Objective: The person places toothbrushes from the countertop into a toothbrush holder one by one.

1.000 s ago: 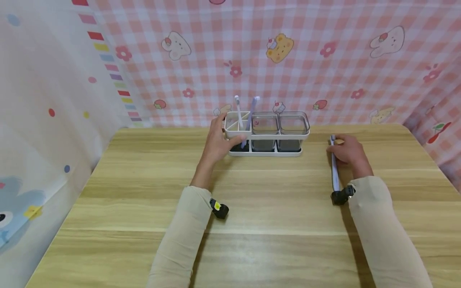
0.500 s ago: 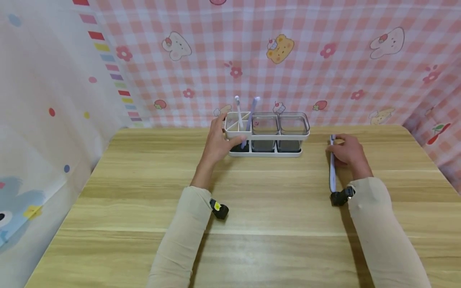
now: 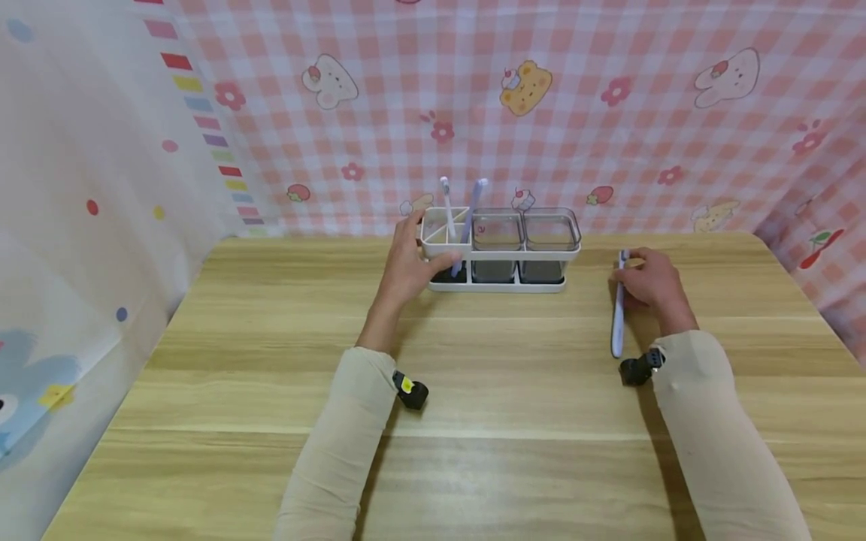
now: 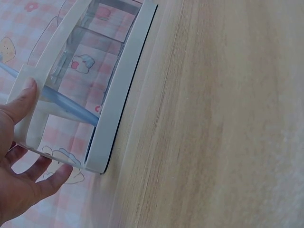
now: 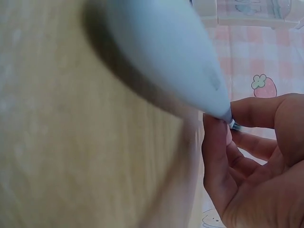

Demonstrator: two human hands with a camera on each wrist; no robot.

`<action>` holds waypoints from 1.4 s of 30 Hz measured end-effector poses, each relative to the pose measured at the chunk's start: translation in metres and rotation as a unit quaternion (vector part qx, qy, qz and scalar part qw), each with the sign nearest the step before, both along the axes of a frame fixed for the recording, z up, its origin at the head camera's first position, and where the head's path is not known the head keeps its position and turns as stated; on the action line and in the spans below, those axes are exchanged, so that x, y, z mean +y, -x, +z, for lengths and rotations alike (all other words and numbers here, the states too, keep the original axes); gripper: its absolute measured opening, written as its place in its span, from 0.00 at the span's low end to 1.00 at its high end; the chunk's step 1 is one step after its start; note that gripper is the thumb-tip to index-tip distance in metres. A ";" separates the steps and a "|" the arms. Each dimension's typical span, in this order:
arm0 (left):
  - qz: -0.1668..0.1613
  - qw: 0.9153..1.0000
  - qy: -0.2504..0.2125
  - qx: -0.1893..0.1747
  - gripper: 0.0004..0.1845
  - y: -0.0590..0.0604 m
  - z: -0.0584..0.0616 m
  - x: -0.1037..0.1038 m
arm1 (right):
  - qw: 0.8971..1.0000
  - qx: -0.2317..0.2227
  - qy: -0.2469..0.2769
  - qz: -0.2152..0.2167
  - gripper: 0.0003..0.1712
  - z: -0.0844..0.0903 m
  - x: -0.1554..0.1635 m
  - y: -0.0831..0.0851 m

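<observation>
Toothbrush (image 3: pixel 619 308) pinched near its head by right hand (image 3: pixel 651 288), handle trailing toward wrist; left hand (image 3: pixel 408 264) grips holder (image 3: pixel 501 248) end.

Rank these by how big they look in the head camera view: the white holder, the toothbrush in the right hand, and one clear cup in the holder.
1. White holder, the widest.
2. Toothbrush pinched by the right hand: long but thin, and it lies a bit nearer the camera, so this rank is less sure.
3. Clear cup, the smallest.
</observation>
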State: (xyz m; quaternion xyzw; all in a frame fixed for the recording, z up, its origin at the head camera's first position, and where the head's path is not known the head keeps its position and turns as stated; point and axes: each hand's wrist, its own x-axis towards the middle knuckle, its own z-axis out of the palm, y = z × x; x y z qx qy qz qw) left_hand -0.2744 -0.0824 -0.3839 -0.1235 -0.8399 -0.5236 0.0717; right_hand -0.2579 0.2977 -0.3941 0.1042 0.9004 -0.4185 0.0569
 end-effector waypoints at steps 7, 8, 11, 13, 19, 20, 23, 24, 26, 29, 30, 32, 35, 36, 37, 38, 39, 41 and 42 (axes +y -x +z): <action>0.002 1.000 0.002 0.003 0.51 0.001 0.000 0.000 | 1.000 -0.011 -0.011 -0.001 0.33 0.005 -0.003 0.001; 0.003 1.000 0.003 0.002 0.51 0.000 0.000 0.000 | 1.000 -0.013 -0.006 -0.002 0.34 0.005 -0.004 0.002; 0.002 1.000 0.004 0.002 0.51 0.000 0.000 0.001 | 1.000 -0.014 0.016 -0.006 0.34 0.008 -0.005 0.002; 0.000 1.000 0.003 0.002 0.51 0.000 0.000 0.001 | 0.999 -0.008 0.031 -0.010 0.34 0.010 -0.006 0.002; -0.001 1.000 0.000 0.004 0.51 0.001 -0.001 0.000 | 0.996 0.017 0.081 -0.016 0.32 0.019 -0.013 -0.001; -0.001 1.000 0.001 0.004 0.51 0.001 -0.001 0.000 | 0.996 0.021 0.086 -0.017 0.32 0.021 -0.014 -0.001; -0.001 1.000 0.001 0.005 0.51 0.001 -0.001 0.000 | 0.995 0.027 0.090 -0.019 0.32 0.024 -0.016 -0.002; -0.001 1.000 0.001 0.006 0.51 0.000 -0.001 0.000 | 0.995 0.028 0.091 -0.018 0.32 0.024 -0.017 -0.002; -0.002 1.000 0.001 0.005 0.51 0.000 0.000 0.000 | 0.995 0.030 0.096 -0.019 0.32 0.025 -0.017 -0.002; -0.002 1.000 0.002 0.004 0.51 0.001 0.000 0.000 | 0.993 0.035 0.109 -0.023 0.32 0.026 -0.019 -0.003; -0.002 1.000 0.002 0.003 0.51 0.001 -0.001 0.000 | 0.992 0.038 0.115 -0.025 0.32 0.027 -0.020 -0.003; -0.001 1.000 0.004 0.002 0.51 0.001 -0.001 0.000 | 0.990 0.047 0.127 -0.030 0.32 0.029 -0.022 -0.004; 0.000 1.000 0.008 0.003 0.51 0.001 0.000 0.000 | 0.988 0.061 0.138 -0.037 0.31 0.033 -0.025 -0.004; 0.000 1.000 0.008 0.003 0.51 0.001 0.000 0.000 | 0.987 0.065 0.140 -0.039 0.31 0.035 -0.026 -0.005; 0.001 1.000 0.009 0.003 0.51 0.001 0.000 0.000 | 0.987 0.069 0.142 -0.040 0.31 0.037 -0.027 -0.005; 0.001 1.000 0.008 0.003 0.51 0.001 0.000 0.000 | 0.987 0.071 0.142 -0.041 0.31 0.038 -0.028 -0.006; 0.001 1.000 0.008 0.003 0.51 0.000 0.000 0.000 | 0.986 0.074 0.141 -0.040 0.31 0.040 -0.029 -0.006; 0.001 1.000 0.007 0.005 0.51 0.001 0.000 0.000 | 0.986 0.077 0.142 -0.038 0.31 0.042 -0.031 -0.006; 0.002 1.000 0.007 0.005 0.51 0.001 0.000 -0.001 | 0.986 0.077 0.142 -0.037 0.31 0.043 -0.031 -0.006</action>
